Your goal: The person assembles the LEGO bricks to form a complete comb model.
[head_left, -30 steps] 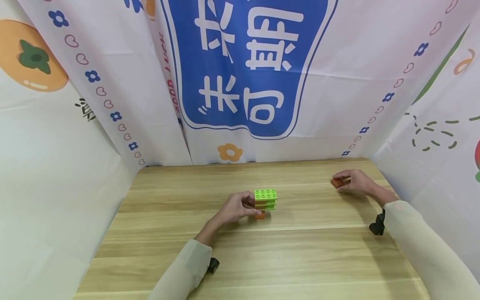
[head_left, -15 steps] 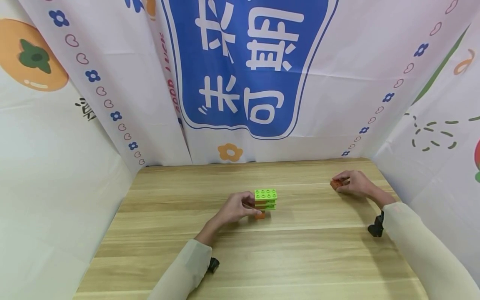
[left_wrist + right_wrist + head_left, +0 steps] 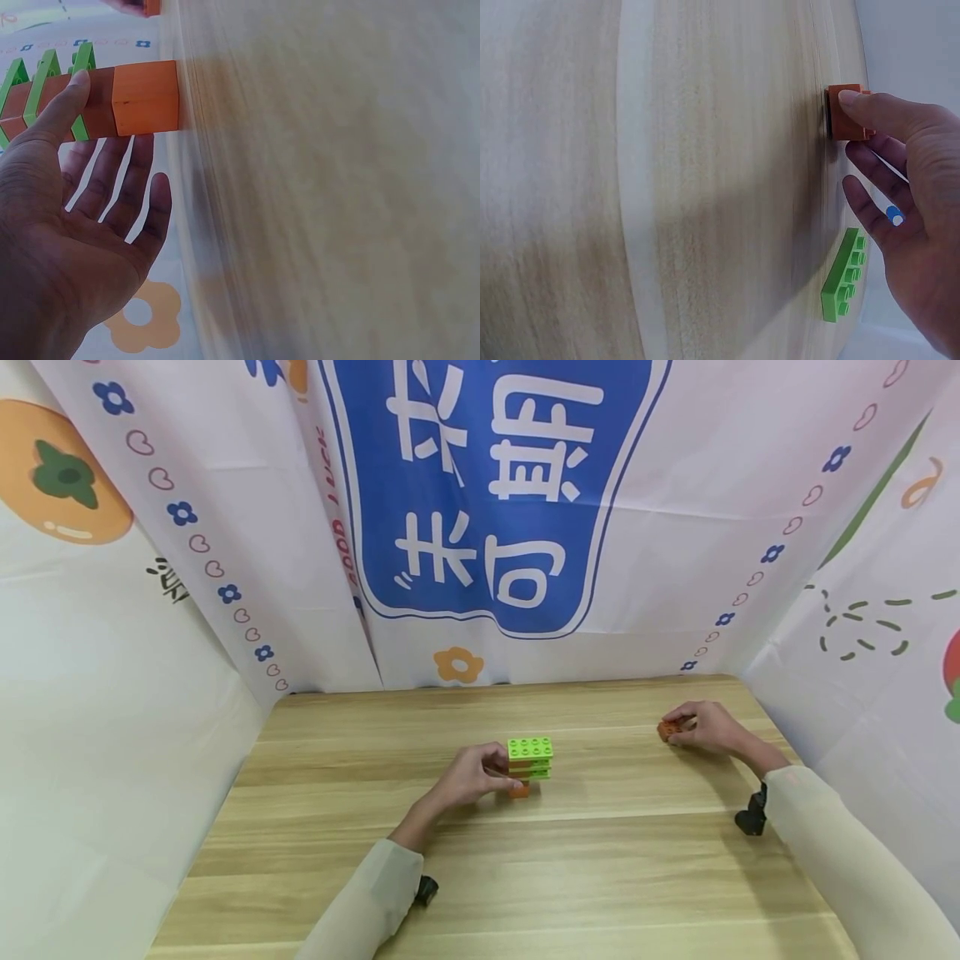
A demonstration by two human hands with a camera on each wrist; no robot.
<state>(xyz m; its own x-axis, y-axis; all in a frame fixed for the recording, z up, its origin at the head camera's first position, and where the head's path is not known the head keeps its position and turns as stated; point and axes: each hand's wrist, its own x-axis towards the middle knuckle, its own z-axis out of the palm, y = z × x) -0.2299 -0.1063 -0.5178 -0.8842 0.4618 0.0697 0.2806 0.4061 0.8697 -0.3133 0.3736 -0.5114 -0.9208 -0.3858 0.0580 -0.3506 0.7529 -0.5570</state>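
Observation:
My left hand [image 3: 467, 777] grips a stack of toy building bricks [image 3: 530, 748] standing at the middle of the table. Thin lime-green plates alternate with orange and brown bricks in it, and studs show on its green top. At its bottom is a bright orange brick [image 3: 146, 97], seen in the left wrist view. Over at the far right, my right hand [image 3: 712, 727] pinches an orange-brown brick [image 3: 846, 116] between thumb and fingers, at or just above the tabletop; I cannot tell which. Near that hand's lower fingers lies a studded green brick [image 3: 840, 277], hidden in the head view.
The wooden tabletop [image 3: 600, 877] runs back to a white printed cloth [image 3: 675, 568] hanging behind it. Similar cloth stands along the left and right sides. Black wrist cameras [image 3: 752, 814] sit at both sleeves.
The right hand has shifted slightly left and toward me with its brick. Left hand and stack have stayed in place.

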